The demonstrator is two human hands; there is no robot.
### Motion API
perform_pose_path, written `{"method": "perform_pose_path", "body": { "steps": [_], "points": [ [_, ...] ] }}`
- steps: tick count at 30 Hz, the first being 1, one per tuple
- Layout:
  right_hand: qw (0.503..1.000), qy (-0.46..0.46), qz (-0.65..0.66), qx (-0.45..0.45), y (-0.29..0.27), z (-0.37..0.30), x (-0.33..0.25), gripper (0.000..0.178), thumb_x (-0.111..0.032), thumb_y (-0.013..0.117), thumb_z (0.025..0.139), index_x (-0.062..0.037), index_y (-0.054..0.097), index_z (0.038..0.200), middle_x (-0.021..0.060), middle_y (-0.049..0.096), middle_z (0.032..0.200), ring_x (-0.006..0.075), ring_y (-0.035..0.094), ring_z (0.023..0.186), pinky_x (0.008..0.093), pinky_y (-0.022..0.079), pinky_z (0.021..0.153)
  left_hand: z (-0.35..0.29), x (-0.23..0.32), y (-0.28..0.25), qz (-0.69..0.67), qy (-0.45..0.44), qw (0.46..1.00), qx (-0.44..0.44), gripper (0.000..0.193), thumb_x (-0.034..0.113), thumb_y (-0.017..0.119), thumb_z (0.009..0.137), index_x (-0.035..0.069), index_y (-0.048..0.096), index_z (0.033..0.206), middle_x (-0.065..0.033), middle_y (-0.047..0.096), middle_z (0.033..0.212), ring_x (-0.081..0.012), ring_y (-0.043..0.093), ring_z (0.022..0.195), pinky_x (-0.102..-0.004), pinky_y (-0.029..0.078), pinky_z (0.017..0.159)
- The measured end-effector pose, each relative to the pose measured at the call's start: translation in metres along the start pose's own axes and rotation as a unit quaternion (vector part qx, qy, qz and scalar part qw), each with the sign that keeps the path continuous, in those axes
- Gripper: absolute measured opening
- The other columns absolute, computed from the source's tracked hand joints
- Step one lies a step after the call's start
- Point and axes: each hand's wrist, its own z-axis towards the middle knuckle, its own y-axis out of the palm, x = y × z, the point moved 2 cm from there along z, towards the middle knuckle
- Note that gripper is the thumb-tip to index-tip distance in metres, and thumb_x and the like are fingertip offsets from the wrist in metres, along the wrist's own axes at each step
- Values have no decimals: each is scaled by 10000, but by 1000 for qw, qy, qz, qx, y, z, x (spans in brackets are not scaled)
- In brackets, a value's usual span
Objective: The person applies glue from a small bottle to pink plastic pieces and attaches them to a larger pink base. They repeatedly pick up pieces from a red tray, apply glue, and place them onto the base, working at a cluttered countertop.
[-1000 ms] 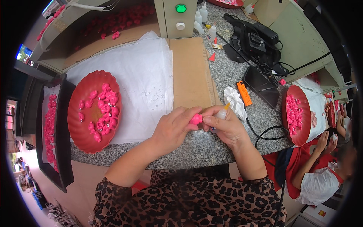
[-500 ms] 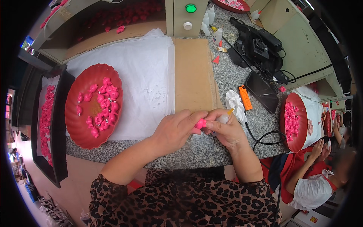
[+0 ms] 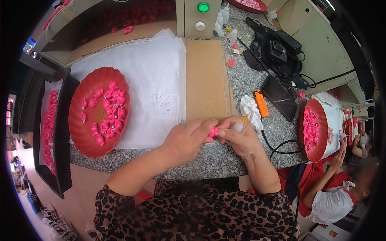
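Note:
My left hand (image 3: 187,138) pinches a small pink plastic piece (image 3: 212,131) between thumb and fingers at the front of the granite counter. My right hand (image 3: 238,138) meets it from the right and grips a small white squeeze bottle with a yellow tip (image 3: 240,125), the tip pointing up and right, beside the pink piece. A red scalloped plate (image 3: 82,132) with several more pink pieces lies to the left on white paper (image 3: 155,86).
A cardboard sheet (image 3: 206,80) lies behind my hands. A crumpled white cloth (image 3: 250,110), an orange lighter (image 3: 261,103), a dark phone (image 3: 279,96) and cables sit to the right. A black tray (image 3: 60,160) of pink pieces stands at far left. A person works by another red plate (image 3: 307,148).
Both hands stay joined over the pink piece at the counter's front edge; the view has shifted slightly, and the grip looks the same.

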Motion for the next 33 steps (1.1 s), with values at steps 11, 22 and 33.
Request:
{"method": "perform_pose_path", "body": {
  "steps": [11, 22, 33],
  "points": [
    [999, 17, -34, 25, -4, 0, 2, 89, -72, 673, 720, -22, 599, 725, 30, 574, 649, 75, 508, 573, 179, 377, 519, -1, -2, 3, 61, -2, 998, -17, 402, 31, 616, 677, 3, 483, 1056, -90, 519, 763, -231, 569, 632, -305, 454, 506],
    [998, 28, -38, 36, -3, -1, -1, 74, -57, 663, 720, -17, 600, 718, 31, 572, 645, 79, 508, 571, 185, 382, 521, 0, 0, 2, 77, -8, 997, -25, 400, 18, 590, 677, 10, 478, 1061, -89, 509, 753, -237, 567, 636, -310, 458, 517],
    [995, 29, -68, 62, 2, -2, -5, 76, -59, 652, 713, -3, 602, 729, 35, 569, 630, 80, 504, 550, 187, 371, 501, -1, 0, 4, 55, -5, 998, -15, 425, 8, 572, 675, 21, 465, 1087, -104, 507, 774, -261, 553, 652, -343, 451, 529]
  ]
}}
